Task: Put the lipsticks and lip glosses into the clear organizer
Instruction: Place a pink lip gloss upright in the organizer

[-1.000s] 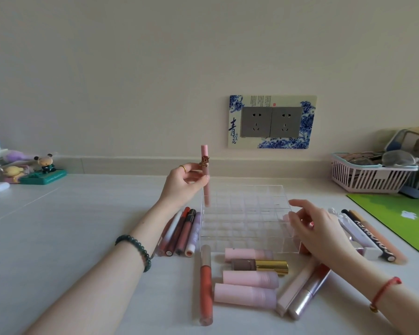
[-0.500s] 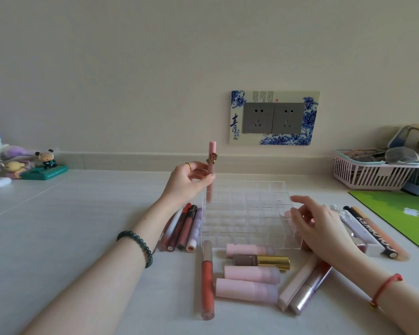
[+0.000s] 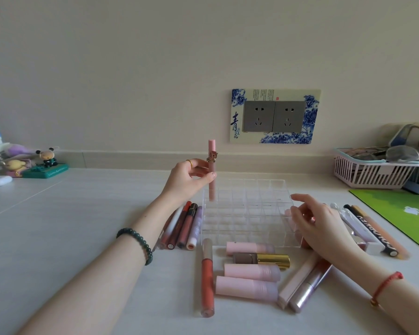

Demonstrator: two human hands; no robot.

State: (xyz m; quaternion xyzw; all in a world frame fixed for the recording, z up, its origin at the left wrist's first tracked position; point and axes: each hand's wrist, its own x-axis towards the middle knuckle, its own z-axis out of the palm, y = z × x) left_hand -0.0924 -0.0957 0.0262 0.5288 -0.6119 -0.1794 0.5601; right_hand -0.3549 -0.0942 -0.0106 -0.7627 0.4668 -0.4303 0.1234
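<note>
Lip gloss [image 3: 212, 151], a slim pink tube with a small charm, stood upright with its lower end in the far-left corner cell of the clear organizer [image 3: 247, 235], pinched between thumb and fingers of the left hand [image 3: 188, 178]. The right hand [image 3: 324, 228] lay loose-fingered at the organizer's right side, holding nothing; whether it touched was unclear. Done well, the tube needed lowering plumb until it bottomed, the box steadied, and only then release

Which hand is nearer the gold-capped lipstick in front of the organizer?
Right. The right hand sits at the clear organizer's right side, just beyond the gold-capped lipstick; the left hand holds a pink tube upright over the organizer's far-left corner.
</note>
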